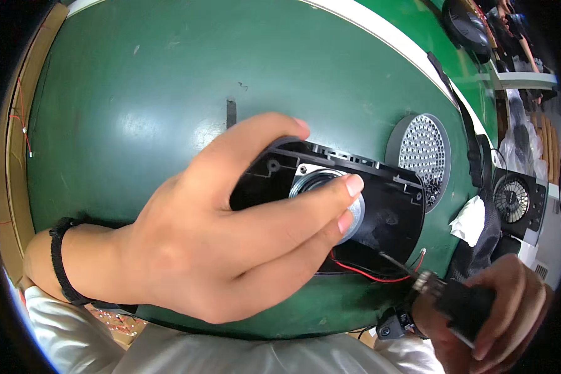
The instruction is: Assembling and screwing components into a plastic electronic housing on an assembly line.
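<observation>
Left hand (230, 237), fingers curled, presses the round metal speaker (330, 193) into a black plastic housing (386, 206) on the smooth green table (137, 112); right hand (498, 305) grips a black tool (461, 299) beside red wires (368, 273); perforated round grille (425, 156) behind

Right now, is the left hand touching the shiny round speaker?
Touching. The head view shows the left hand wrapped over the black housing, with its fingers lying straight across the metal speaker, no gap.
</observation>
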The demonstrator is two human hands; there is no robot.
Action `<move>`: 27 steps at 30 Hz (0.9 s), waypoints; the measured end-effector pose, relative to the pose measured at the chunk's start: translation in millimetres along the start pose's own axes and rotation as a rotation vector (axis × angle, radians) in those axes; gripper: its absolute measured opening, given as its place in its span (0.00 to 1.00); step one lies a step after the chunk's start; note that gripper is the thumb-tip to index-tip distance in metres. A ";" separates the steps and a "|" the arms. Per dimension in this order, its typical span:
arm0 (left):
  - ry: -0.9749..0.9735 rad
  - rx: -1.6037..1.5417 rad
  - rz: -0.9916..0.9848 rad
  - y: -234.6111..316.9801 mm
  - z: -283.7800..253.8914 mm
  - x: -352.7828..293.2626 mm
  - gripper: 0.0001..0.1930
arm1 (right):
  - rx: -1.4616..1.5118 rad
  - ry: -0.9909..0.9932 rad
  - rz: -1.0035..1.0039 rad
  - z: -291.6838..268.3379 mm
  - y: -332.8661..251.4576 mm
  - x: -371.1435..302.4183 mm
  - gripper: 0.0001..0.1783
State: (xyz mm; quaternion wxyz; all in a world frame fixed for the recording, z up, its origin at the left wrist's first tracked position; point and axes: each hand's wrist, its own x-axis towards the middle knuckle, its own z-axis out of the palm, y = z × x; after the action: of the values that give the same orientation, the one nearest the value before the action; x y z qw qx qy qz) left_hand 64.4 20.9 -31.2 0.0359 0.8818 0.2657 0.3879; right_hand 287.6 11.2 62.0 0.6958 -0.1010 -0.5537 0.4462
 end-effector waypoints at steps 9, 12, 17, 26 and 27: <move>-0.026 0.001 -0.091 7.9 -4.4 10.9 0.10 | 0.017 -0.101 0.219 -17.3 -0.4 -5.3 0.21; -0.013 0.003 -0.092 7.6 -3.1 10.0 0.09 | -0.015 -0.060 0.285 -5.3 1.6 -6.2 0.20; -0.015 -0.017 -0.094 8.9 -4.5 10.5 0.08 | 0.091 -0.662 0.463 -30.5 5.5 26.9 0.22; 0.041 0.064 -0.114 13.3 4.7 9.4 0.07 | -0.118 -0.200 0.173 -6.9 15.0 -15.7 0.22; 0.052 0.062 -0.114 13.2 10.6 6.4 0.07 | -0.093 -0.457 0.282 -16.7 11.3 5.2 0.21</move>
State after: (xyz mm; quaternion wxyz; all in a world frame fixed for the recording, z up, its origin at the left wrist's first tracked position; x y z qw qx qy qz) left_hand 81.2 14.3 -30.8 0.0236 0.8556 0.3281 0.3996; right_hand 296.2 27.5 52.2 0.4785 -0.1057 -0.6965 0.5241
